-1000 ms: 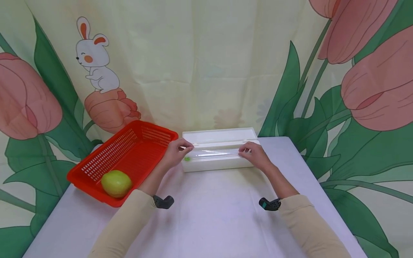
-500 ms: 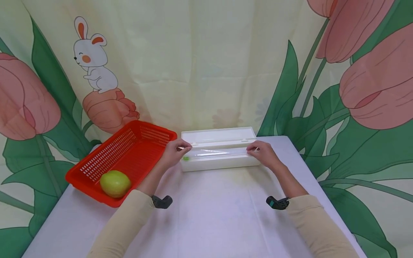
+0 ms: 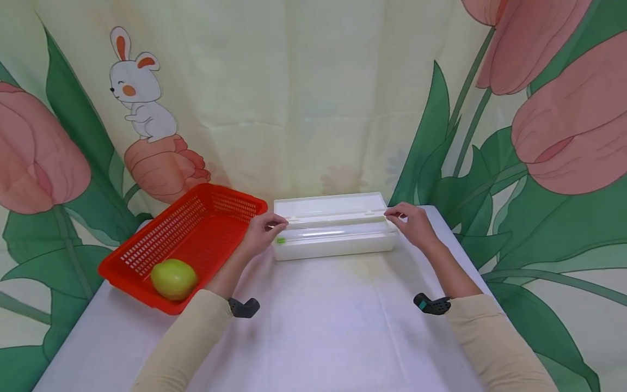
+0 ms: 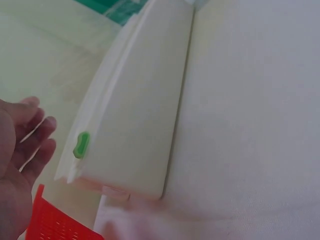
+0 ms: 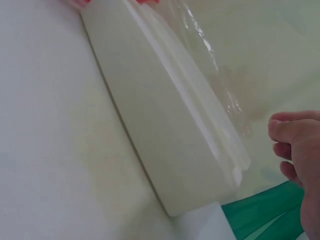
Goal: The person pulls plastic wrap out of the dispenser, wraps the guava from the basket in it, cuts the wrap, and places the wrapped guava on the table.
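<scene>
A white plastic wrap dispenser box [image 3: 335, 249] stands at the far side of the table with its lid [image 3: 328, 204] raised. The clear roll shows inside, and a green slider [image 3: 281, 240] sits at the left end of its front edge. From the roll rises a thin sheet of plastic wrap [image 5: 207, 47], faint except for its glints. My left hand [image 3: 262, 231] pinches the sheet's left side between thumb and forefinger, above the slider end. At the other end my right hand [image 3: 413, 224] pinches its right side, fingertips close together just over the box's back right corner.
To the left, a red plastic basket [image 3: 132, 283] stands at an angle, with a green-yellow round fruit [image 3: 173, 279] in its near end. A white cloth covers the table [image 3: 323, 326]. Directly behind the box hangs a printed curtain [image 3: 333, 98].
My right hand has moved right and slightly away, from above the roll to the box's right end. The left hand keeps its place at the left end. The box and basket stay put.
</scene>
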A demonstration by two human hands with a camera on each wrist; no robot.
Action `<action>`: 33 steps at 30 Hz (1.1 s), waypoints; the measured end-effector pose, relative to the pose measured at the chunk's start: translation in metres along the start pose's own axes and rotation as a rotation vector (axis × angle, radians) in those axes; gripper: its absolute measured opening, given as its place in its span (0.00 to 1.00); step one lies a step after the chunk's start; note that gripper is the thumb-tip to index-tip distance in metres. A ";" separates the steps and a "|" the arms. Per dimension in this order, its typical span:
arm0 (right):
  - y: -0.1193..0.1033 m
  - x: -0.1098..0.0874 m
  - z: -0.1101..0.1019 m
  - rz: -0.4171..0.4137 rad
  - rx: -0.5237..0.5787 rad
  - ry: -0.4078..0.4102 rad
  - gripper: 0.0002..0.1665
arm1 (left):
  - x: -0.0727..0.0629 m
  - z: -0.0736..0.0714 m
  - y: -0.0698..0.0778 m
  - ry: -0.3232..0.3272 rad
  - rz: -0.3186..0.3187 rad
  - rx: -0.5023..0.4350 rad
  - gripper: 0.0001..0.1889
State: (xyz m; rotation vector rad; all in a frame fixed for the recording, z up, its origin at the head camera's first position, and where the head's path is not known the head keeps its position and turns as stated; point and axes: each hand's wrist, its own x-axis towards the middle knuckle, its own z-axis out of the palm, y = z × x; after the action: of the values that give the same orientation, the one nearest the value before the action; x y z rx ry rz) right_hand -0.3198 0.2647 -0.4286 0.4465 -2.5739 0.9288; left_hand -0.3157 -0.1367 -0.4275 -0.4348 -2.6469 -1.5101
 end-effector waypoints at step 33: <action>0.006 -0.009 0.024 0.210 0.053 -0.296 0.14 | -0.001 0.001 -0.003 0.013 0.026 -0.013 0.12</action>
State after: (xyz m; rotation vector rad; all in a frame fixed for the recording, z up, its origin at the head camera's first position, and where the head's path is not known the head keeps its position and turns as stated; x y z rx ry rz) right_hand -0.3198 0.2551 -0.4534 0.3559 -2.9143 1.0741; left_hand -0.3154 -0.1377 -0.4310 -0.4562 -2.6126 -1.5188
